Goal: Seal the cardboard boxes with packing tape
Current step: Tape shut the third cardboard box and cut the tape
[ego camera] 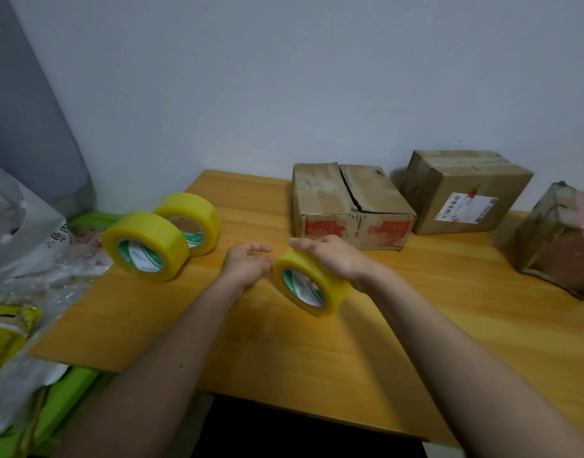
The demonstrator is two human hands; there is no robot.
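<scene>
My right hand [333,257] grips a yellow roll of packing tape [308,284] from above, holding it tilted over the wooden table [416,342]. My left hand [249,262] is at the roll's left edge, fingers curled against the tape surface. Just behind the hands stands a cardboard box [346,203] with red print and an unsealed top seam. A second cardboard box [462,190] with a white shipping label sits to its right against the wall. A third box [554,239], wrapped in shiny tape, stands at the far right.
Two more yellow tape rolls [145,244] [191,223] stand on edge at the table's left. Plastic bags [23,226] and green items crowd the left side beyond the table edge. A wall runs close behind the boxes.
</scene>
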